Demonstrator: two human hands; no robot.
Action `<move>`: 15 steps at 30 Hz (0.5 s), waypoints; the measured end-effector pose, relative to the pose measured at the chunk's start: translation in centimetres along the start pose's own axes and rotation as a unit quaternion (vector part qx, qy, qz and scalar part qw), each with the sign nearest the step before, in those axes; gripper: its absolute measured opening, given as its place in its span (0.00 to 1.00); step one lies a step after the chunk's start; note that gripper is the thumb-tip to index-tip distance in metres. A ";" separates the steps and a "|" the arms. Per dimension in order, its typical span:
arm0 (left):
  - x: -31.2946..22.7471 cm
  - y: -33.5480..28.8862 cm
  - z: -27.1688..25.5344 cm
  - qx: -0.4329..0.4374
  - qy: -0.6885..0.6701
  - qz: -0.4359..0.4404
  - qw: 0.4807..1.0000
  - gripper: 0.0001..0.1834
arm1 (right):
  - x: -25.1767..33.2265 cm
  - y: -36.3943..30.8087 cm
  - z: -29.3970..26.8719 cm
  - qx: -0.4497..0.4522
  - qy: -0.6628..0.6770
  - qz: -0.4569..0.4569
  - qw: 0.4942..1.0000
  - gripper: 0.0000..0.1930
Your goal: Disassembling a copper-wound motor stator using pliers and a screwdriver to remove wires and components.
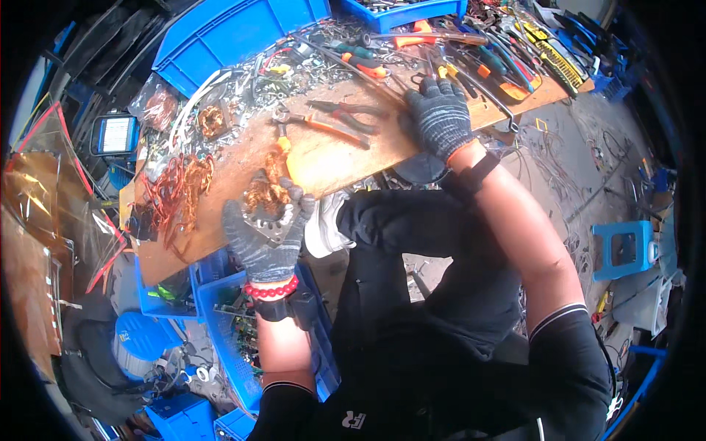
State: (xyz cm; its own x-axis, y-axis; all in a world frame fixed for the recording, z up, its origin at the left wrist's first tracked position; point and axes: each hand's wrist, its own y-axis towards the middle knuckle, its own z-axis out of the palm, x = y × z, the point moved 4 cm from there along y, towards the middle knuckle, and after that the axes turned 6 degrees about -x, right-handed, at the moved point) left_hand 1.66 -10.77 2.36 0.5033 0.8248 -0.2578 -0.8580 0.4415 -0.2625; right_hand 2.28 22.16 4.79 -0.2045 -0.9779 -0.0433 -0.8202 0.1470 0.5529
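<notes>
My left hand (257, 242), in a grey knit glove, is closed around a toothed metal piece with copper wire windings (266, 197), which looks like part of a motor stator. Fingers hide some of its edge. On the wooden board my right hand (440, 117), gloved the same way, lies palm down with fingers apart, close to yellow-handled pliers (444, 71) and other tools; its palm side is hidden. Between the hands rest dark-handled pliers (349, 112) and an orange-handled pair of pliers (331, 128). Loose copper wire (180, 187) is heaped left of my left hand.
A blue bin (235, 40) stands behind scattered metal scraps (316, 55). Many hand tools crowd the board's far right. Below the board's left side sits a blue crate (228, 353) of scraps. A blue stool (624, 250) is on the floor at right.
</notes>
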 end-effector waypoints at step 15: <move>0.4 -0.2 -0.7 0.029 0.029 0.013 0.999 0.39 | -2.8 0.0 -0.3 0.046 0.023 0.085 0.995 0.18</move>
State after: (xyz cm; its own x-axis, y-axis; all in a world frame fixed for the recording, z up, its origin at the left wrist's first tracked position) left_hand 2.10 -10.83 1.63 0.4842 0.8155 -0.3171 -0.8747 0.4412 -0.2007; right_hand 3.05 24.82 5.15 -0.3219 -0.9430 0.0846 -0.8214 0.3226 0.4704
